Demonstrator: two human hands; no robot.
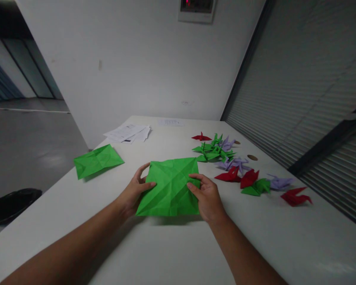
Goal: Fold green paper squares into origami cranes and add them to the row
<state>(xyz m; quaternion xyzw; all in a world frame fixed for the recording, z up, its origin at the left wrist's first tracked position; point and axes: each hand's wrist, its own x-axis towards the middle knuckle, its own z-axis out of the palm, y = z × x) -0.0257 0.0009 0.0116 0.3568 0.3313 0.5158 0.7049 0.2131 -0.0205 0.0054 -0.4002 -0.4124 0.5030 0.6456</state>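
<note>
A square sheet of green origami paper point(170, 190), crossed by fold creases, is spread out between my hands just over the white table. My left hand point(134, 192) pinches its left edge, thumb on top and fingers behind. On the opposite edge my right hand point(206, 194) grips the paper, with thumb and index finger showing on its upper face. Another creased green sheet point(98, 160) lies by the table's left edge, beyond my left hand.
Folded paper cranes in green point(213, 150), red point(295, 196) and lilac point(280, 182) lie along the table's right side. Printed papers point(129, 132) rest at the far left. Window blinds point(299, 79) border the right; a black bin point(13, 204) stands off the left edge.
</note>
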